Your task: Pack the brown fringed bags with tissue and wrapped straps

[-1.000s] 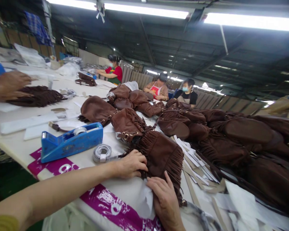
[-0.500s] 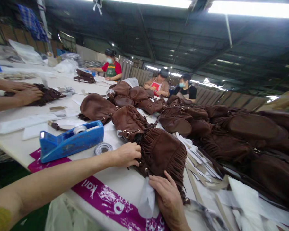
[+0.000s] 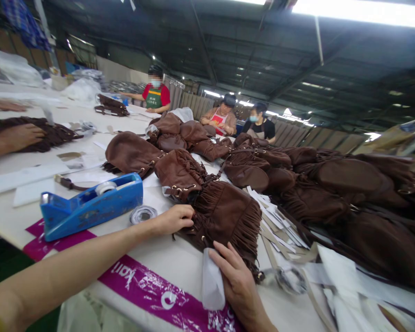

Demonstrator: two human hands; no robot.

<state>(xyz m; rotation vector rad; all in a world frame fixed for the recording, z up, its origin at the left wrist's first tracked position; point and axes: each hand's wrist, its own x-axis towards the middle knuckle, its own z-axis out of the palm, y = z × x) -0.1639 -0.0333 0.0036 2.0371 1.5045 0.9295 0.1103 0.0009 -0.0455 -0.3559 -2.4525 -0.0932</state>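
Observation:
A brown suede bag with fringe (image 3: 228,214) lies on the white table (image 3: 173,258) right in front of me. My left hand (image 3: 173,219) grips its left edge, fingers curled into the fringe. My right hand (image 3: 237,279) presses against the bag's near edge and holds a folded piece of white paper (image 3: 211,281) under the thumb. A roll of clear tape (image 3: 143,214) lies just left of my left hand.
A blue tape dispenser (image 3: 90,205) stands at the left. Several more brown fringed bags (image 3: 311,184) pile up behind and to the right, with white paper strips (image 3: 280,228) beside them. Another person's hands (image 3: 17,136) rest on a bag at far left. Three people sit across the table.
My left hand slid up along the bag's left edge. The white paper has come up folded under my right hand. The other person's hands at the far left shifted on their bag.

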